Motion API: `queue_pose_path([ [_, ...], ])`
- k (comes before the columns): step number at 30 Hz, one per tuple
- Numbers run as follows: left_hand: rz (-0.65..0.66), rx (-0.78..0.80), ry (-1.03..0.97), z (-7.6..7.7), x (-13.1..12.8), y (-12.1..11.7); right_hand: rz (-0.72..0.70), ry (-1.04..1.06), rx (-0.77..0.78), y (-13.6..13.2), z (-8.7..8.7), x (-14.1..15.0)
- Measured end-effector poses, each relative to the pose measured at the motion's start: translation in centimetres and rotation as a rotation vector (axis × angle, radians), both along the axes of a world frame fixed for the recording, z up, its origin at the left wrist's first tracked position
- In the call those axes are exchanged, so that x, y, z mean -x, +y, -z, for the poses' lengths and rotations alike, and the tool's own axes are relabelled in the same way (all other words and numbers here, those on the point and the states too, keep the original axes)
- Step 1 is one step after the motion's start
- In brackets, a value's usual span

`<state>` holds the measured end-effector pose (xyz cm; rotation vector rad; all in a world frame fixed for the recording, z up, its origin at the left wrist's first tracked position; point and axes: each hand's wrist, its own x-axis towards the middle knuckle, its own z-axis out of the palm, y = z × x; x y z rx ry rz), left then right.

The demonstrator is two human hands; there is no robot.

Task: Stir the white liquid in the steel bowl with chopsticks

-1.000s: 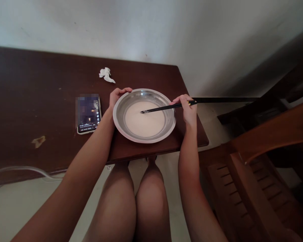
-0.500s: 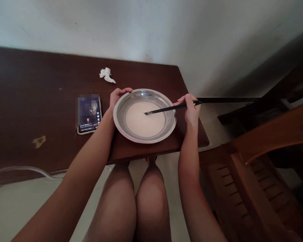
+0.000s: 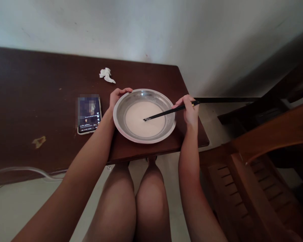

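A wide metal bowl (image 3: 121, 116) with a pale, creamy liquid (image 3: 141, 124) stands on the dark wooden table (image 3: 40, 101), close to its front right corner. My left hand (image 3: 118, 95) grips the bowl's far left rim, fingers curled over the edge. My right hand (image 3: 189, 109) is closed on black chopsticks (image 3: 164, 113) just beyond the right rim. The chopstick tips dip into the liquid near the bowl's middle.
A phone (image 3: 89, 114) with a lit screen lies left of the bowl. A crumpled white tissue (image 3: 106, 74) sits farther back. A wooden chair (image 3: 262, 168) stands to the right of the table. A pale cable (image 3: 27, 169) runs along the table's front edge. My knees are under the table.
The chopstick tips have swept within the liquid, from the upper left part toward the middle and nearer me. My right hand shifted slightly right. The left hand has held still.
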<state>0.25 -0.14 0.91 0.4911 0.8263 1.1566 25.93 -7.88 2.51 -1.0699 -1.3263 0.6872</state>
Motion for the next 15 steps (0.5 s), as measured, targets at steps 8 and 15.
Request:
queue_pose_path([
  [8, 0.013, 0.006, 0.024, -0.18, 0.00, -0.19, 0.049, 0.006, -0.030, 0.02, -0.15, 0.06],
  [15, 0.021, -0.007, 0.014, -0.09, -0.01, -0.24, -0.079, -0.086, 0.040, -0.39, -0.51, 0.49],
])
